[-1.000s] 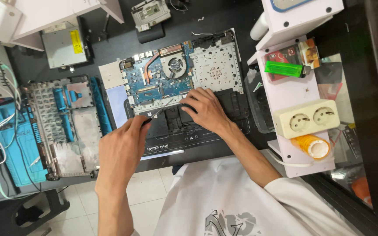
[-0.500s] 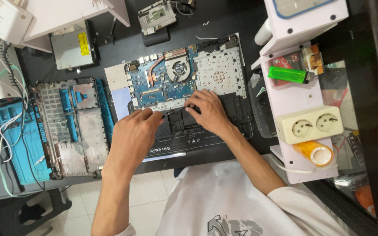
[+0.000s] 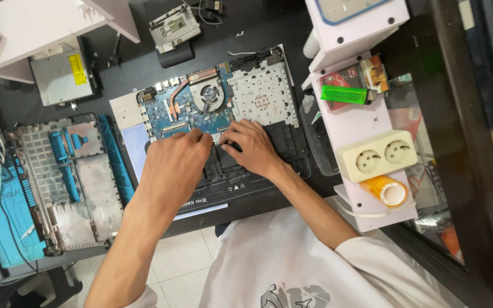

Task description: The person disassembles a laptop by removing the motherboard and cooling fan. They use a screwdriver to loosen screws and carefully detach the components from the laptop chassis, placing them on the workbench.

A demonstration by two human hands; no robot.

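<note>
Both hands down in the open laptop (image 3: 223,131) right now, which sits in the middle of the black surface (image 3: 132,74) with its bottom cover off. My left hand (image 3: 173,162) and right hand (image 3: 252,149) meet at the lower edge of the blue board (image 3: 186,111), fingertips pinched close on something small there. Could be a connector or a cable end, I honestly can't tell, since my own fingers cover it. So fingers narrow on both sides, nothing lifted clear.

I'd say I'm at the step of working a part loose or seating it by the board edge, just below the fan (image 3: 207,94). The next move probably wants a light, straight pull or push, no twisting, since stuff there is fragile.

Labels and bits around:
- silver drive (image 3: 61,74) top left, with a yellow rectangular sticker
- stripped cover (image 3: 69,182) to the left, blue strips on it
- white shelf (image 3: 366,120) on the right with a green lighter (image 3: 344,94) lying on a red packet (image 3: 343,77)
- cream double socket (image 3: 376,155) below that
- orange roll (image 3: 388,191) just under the socket
</note>
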